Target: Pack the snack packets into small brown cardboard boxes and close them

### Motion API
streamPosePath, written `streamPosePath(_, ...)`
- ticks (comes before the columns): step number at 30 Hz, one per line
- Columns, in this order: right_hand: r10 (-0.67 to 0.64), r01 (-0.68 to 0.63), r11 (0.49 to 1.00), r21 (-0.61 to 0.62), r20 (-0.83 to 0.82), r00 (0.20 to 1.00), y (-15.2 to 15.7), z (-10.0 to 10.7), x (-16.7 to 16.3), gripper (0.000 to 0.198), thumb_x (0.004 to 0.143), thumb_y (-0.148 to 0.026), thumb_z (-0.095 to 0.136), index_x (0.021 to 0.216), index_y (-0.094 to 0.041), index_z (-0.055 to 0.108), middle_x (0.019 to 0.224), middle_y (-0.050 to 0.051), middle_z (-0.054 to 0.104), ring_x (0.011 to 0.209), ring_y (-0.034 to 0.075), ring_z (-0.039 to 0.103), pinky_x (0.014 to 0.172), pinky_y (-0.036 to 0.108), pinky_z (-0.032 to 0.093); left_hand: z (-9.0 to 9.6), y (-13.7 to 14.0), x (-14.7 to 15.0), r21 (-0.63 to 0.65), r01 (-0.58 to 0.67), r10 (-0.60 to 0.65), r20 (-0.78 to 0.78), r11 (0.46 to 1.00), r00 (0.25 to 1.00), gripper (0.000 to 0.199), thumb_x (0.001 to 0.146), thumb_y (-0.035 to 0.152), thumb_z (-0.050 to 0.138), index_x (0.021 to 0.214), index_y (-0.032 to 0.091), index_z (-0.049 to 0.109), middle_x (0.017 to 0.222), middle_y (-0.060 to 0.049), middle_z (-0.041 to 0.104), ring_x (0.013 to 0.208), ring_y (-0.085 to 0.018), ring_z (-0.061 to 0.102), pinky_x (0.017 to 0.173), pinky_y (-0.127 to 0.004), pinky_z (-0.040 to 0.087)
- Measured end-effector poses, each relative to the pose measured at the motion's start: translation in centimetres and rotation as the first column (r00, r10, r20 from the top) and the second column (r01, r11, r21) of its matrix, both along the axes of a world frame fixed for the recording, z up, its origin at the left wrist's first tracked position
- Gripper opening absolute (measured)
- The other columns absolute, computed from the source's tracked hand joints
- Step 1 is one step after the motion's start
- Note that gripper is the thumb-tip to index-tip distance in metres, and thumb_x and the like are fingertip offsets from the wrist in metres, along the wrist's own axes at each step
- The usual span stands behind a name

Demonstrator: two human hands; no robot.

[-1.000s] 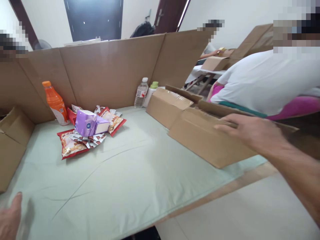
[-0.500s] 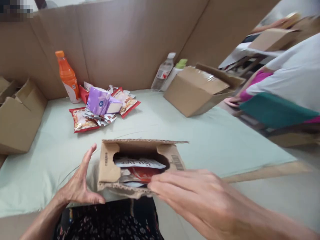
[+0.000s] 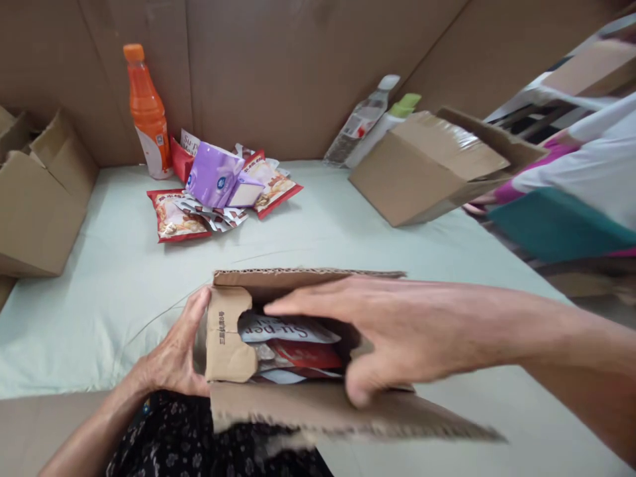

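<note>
A small cardboard box (image 3: 231, 334) is in front of me, its top opened and its long flaps spread. Inside lie a white packet marked "Su-per" (image 3: 293, 329) and a red packet (image 3: 311, 354). My left hand (image 3: 173, 354) clasps the left end of the box, thumb near the front corner and fingers along the back one. Over the right half of the opening is my right hand (image 3: 368, 324), slightly blurred. Its fingers are stretched out and its thumb apart, with nothing held; it covers part of the packets.
Beyond the box lie a purple carton (image 3: 213, 175) and several snack packets (image 3: 181, 218) in a pile. Behind stand an orange drink bottle (image 3: 149, 119), a clear bottle (image 3: 360, 122) and a green-capped bottle (image 3: 382, 129). Larger boxes flank them, left (image 3: 44, 199) and right (image 3: 407, 175).
My left hand has closed in on the box's left end. My right hand has moved from the front edge to over the opening. The front flap now lies folded outward toward me.
</note>
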State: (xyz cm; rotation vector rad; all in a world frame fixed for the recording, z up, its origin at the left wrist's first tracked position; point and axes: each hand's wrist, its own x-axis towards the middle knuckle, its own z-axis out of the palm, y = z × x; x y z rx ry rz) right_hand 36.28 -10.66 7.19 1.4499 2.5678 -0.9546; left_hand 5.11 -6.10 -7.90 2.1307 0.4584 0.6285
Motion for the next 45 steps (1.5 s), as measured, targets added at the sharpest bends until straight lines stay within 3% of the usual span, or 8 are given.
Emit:
streamPosePath(4, 0.031, -0.030, 0.988, -0.152, 0.000, 1.000, -0.3, -0.1, -1.6, 0.067, 0.078, -0.032, 0.078, 0.143, -0.023, 0.065, 0.142, 0.010, 0.065, 0.133, 0.035, 0.060, 0.110, 0.047, 0.053, -0.4, 0.0, 0.0, 0.020, 0.003, -0.003, 0.010, 1.000, 1.000, 0.126, 0.080, 0.060, 0.080, 0.164, 0.039, -0.011, 0.173, -0.011, 0.011, 0.157, -0.048, 0.019, 0.126, -0.067, 0.026)
streamPosePath(10, 0.006, -0.005, 0.992, -0.128, 0.012, 1.000, -1.6, -1.3, -1.9, 0.052, 0.096, -0.023, 0.057, 0.147, -0.019, 0.059, 0.148, 0.011, 0.061, 0.136, 0.031, 0.058, 0.112, 0.046, 0.052, -0.2, 0.3, 0.5, 0.065, -0.003, 0.001, 0.032, 0.998, 0.999, 0.126, 0.080, 0.063, 0.080, 0.165, 0.035, -0.010, 0.171, -0.016, 0.015, 0.154, -0.048, 0.026, 0.124, -0.068, 0.031)
streamPosePath(19, 0.038, -0.098, 0.959, 0.267, 0.223, 0.974, -2.8, -4.9, -2.6, 0.035, 0.089, -0.013, 0.065, 0.123, -0.015, 0.069, 0.115, 0.014, 0.075, 0.097, 0.028, 0.074, 0.084, 0.040, 0.062, -0.7, 0.4, 0.4, 0.097, -0.017, 0.013, 0.037, 0.995, 0.999, 0.128, 0.078, 0.063, 0.081, 0.166, 0.030, -0.006, 0.170, -0.019, 0.018, 0.154, -0.048, 0.026, 0.124, -0.067, 0.032)
streamPosePath(26, -0.060, -0.083, 0.902, 0.425, 0.311, 0.948, -1.9, -6.6, -3.5, 0.014, 0.087, -0.013, 0.066, 0.100, -0.016, 0.072, 0.088, 0.010, 0.076, 0.080, 0.024, 0.074, 0.071, 0.032, 0.056, -0.7, 0.3, 0.3, 0.061, -0.028, 0.026, 0.030, 0.998, 0.999, 0.129, 0.077, 0.060, 0.083, 0.166, 0.032, -0.007, 0.170, -0.019, 0.016, 0.155, -0.048, 0.022, 0.123, -0.069, 0.030)
streamPosePath(30, -0.060, -0.041, 0.927, 0.372, 0.256, 0.965, -2.3, -6.8, -2.9, 0.025, 0.086, -0.022, 0.071, 0.110, -0.016, 0.072, 0.098, 0.011, 0.077, 0.083, 0.027, 0.074, 0.072, 0.036, 0.057, -0.6, 0.4, 0.3, 0.062, -0.017, 0.014, 0.043, 0.998, 0.999, 0.125, 0.079, 0.060, 0.081, 0.166, 0.033, -0.005, 0.170, -0.018, 0.017, 0.155, -0.049, 0.023, 0.122, -0.071, 0.031)
streamPosePath(35, -0.098, 0.088, 0.987, 0.133, 0.075, 0.992, -1.7, -4.0, -2.9, 0.040, 0.093, -0.035, 0.069, 0.130, -0.022, 0.068, 0.123, 0.010, 0.075, 0.103, 0.028, 0.073, 0.085, 0.038, 0.058, -0.5, 0.5, 0.4, 0.042, -0.011, 0.009, 0.046, 0.999, 0.999, 0.122, 0.080, 0.059, 0.079, 0.166, 0.032, -0.003, 0.169, -0.018, 0.019, 0.154, -0.047, 0.026, 0.123, -0.068, 0.032)
streamPosePath(39, -0.091, 0.089, 0.996, 0.019, 0.143, 0.985, -1.1, -3.0, -3.6, 0.037, 0.091, -0.035, 0.071, 0.125, -0.020, 0.070, 0.122, 0.011, 0.074, 0.107, 0.030, 0.071, 0.093, 0.042, 0.056, -0.3, 0.5, 0.4, 0.059, -0.017, 0.015, 0.041, 0.998, 0.999, 0.119, 0.081, 0.062, 0.077, 0.166, 0.034, -0.002, 0.170, -0.016, 0.019, 0.155, -0.046, 0.025, 0.123, -0.068, 0.031)
streamPosePath(45, -0.007, -0.059, 0.971, 0.234, 0.273, 0.962, -1.2, -4.2, -4.9, 0.027, 0.088, -0.018, 0.068, 0.114, -0.015, 0.072, 0.110, 0.014, 0.076, 0.097, 0.030, 0.072, 0.090, 0.042, 0.055, -0.2, 0.3, 0.3, 0.089, -0.030, 0.029, 0.011, 0.996, 1.000, 0.122, 0.080, 0.064, 0.077, 0.166, 0.030, -0.003, 0.169, -0.018, 0.020, 0.155, -0.045, 0.026, 0.123, -0.065, 0.033)
